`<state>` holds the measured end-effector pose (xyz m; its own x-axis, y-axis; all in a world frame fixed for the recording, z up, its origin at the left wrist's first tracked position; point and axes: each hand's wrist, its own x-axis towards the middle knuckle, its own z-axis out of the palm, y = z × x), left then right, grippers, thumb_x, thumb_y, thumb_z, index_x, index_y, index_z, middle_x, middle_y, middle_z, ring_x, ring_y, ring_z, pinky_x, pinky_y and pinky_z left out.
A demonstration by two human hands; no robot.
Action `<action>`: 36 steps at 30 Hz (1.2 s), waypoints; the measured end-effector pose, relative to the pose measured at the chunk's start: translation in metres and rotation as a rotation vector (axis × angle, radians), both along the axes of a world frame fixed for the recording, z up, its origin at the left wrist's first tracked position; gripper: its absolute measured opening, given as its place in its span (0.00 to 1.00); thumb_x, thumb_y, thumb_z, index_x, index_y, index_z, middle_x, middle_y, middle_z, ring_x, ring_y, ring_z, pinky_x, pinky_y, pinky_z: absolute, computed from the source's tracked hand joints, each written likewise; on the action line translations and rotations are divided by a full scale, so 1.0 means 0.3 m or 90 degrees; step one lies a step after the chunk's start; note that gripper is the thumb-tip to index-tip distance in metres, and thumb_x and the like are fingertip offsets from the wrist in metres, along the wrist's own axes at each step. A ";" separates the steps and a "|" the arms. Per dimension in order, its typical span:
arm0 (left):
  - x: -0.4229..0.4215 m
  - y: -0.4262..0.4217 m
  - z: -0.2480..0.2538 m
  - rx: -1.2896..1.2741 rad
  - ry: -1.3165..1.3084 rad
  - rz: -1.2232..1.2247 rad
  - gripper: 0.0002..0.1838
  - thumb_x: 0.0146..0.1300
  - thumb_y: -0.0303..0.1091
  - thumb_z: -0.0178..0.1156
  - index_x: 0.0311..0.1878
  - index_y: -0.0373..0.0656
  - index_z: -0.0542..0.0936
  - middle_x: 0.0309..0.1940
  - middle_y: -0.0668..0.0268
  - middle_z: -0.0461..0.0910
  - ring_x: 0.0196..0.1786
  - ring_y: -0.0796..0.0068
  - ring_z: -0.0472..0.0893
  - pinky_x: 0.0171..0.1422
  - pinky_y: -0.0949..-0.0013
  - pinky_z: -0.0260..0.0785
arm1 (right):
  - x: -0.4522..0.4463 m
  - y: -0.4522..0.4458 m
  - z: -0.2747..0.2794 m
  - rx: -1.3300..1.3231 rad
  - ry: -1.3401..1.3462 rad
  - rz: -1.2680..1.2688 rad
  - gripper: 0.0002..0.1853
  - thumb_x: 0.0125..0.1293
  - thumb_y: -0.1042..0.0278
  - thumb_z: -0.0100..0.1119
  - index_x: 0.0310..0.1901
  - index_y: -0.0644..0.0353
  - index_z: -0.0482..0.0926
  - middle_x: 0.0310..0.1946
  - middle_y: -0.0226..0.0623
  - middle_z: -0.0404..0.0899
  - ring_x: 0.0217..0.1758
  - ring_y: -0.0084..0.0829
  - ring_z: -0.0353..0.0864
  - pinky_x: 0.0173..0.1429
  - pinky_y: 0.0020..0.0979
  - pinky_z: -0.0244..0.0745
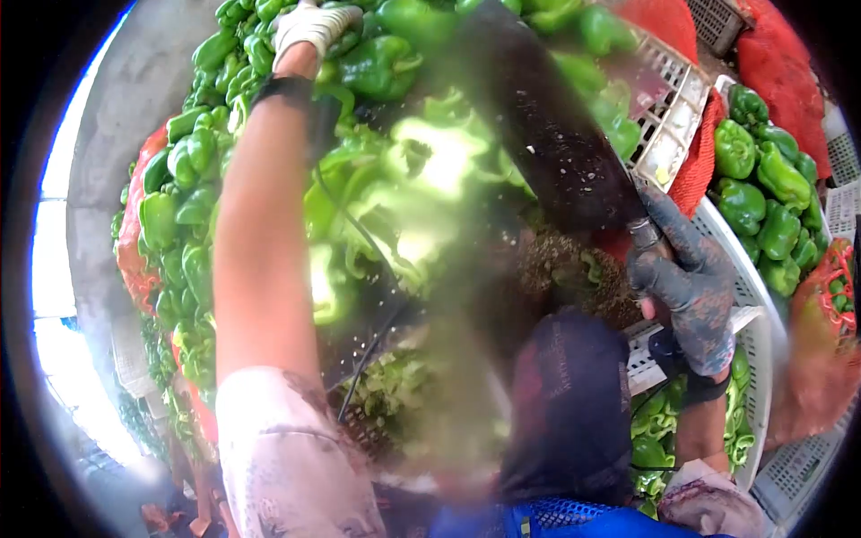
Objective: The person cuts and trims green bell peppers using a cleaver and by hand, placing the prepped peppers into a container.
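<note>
My right hand (686, 278), in a grey patterned glove, is wrapped round the handle of a large dark-bladed knife (560, 125). Wet specks and small bits cling to its broad blade, which points up and left across the view. My left hand (314, 25), in a pale striped glove, is stretched out to the heap of green bell peppers (381, 67) at the top edge. It touches the heap, but its fingertips are hidden or cut off. Under the blade lie cut light-green pepper pieces (439, 152), partly blurred. Seeds and scraps (574, 269) cover the dark surface near the knife handle.
More green peppers (175, 215) pile up along the left side on red netting. On the right, a white crate (760, 359) holds peppers, and another pepper heap (762, 193) stands beyond it. A dark cap-like shape (569, 403) and blue mesh (574, 516) fill the lower middle.
</note>
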<state>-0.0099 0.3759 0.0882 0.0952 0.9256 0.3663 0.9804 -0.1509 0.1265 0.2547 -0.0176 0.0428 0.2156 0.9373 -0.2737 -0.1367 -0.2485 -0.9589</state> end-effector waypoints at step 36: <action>-0.344 -1.489 -0.239 -0.051 -0.785 0.006 0.66 0.34 0.37 0.85 0.76 0.39 0.54 0.70 0.46 0.61 0.69 0.53 0.67 0.74 0.61 0.63 | -0.496 -0.238 0.164 0.539 -0.570 0.354 0.21 0.70 0.63 0.58 0.63 0.56 0.77 0.52 0.47 0.84 0.48 0.44 0.87 0.51 0.38 0.82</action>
